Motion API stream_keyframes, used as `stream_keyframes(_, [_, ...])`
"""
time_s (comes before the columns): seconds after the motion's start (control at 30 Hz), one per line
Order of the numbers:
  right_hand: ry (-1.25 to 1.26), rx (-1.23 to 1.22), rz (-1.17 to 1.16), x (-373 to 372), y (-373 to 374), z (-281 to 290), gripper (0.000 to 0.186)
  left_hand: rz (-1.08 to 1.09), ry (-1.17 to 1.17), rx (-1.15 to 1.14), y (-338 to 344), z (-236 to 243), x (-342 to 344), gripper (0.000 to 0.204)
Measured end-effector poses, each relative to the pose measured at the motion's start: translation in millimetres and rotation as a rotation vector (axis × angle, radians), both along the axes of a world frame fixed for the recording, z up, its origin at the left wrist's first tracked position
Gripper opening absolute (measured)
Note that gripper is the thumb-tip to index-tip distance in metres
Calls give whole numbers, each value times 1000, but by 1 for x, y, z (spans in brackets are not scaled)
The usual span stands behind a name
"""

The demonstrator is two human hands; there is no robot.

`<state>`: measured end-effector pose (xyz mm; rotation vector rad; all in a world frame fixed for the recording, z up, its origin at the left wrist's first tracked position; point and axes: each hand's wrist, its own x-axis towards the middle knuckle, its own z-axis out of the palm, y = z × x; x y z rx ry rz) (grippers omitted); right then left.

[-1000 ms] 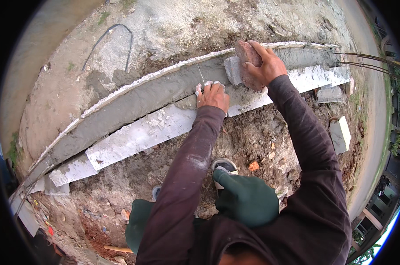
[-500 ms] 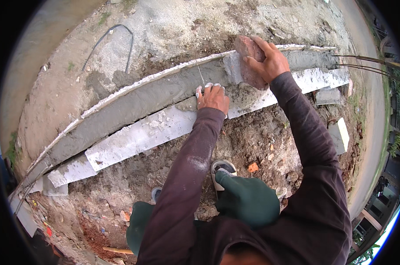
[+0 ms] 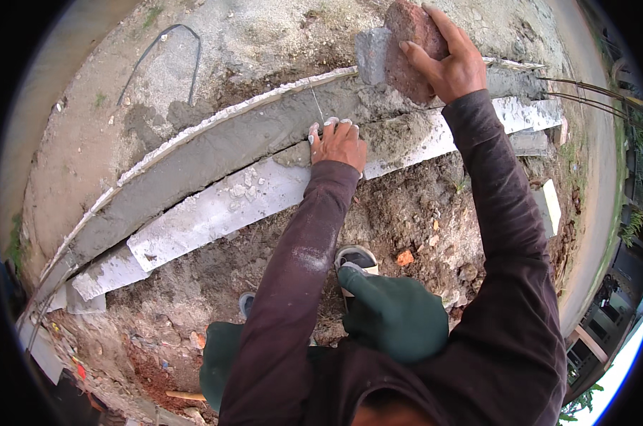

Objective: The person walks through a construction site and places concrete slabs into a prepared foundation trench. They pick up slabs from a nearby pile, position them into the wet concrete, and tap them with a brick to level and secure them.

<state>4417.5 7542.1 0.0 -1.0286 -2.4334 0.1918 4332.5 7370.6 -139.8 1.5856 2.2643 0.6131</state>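
My right hand [image 3: 458, 64] is closed round a rough reddish-brown stone [image 3: 415, 53], fingers over its right side. A flat grey piece [image 3: 371, 57] shows at the stone's left; whether both are one lump I cannot tell. The stone is above the strip of wet grey concrete [image 3: 229, 153]. My left hand [image 3: 339, 147] rests palm down on the near white board [image 3: 218, 209], beside the concrete's edge. Its fingers are stretched forward and slightly apart, with pale smears on the tips. A thin white string [image 3: 316, 101] crosses the concrete just beyond them.
A thin pale board [image 3: 193, 131] edges the concrete's far side. Metal bars [image 3: 595, 99] stick out at its right end. A bent dark strip [image 3: 161, 42] lies on the far ground. A shoe [image 3: 355, 257] stands on the rubble near an orange fragment [image 3: 404, 258].
My right hand has raised the stone off the concrete, moving it away from me and slightly right. My left hand stays on the near board.
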Motion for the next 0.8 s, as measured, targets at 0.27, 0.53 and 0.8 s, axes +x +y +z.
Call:
stream_keyframes(0.27, [-258, -203, -63, 32, -14, -43, 59, -31, -6, -5, 2, 1, 7, 26])
stream_keyframes(0.53, [-308, -316, -132, 35, -34, -39, 64, -21, 71, 80, 0, -2, 3, 25])
stream_keyframes(0.8, [-287, -346, -170, 41, -36, -29, 61, -42, 91, 63, 1, 1, 8, 24])
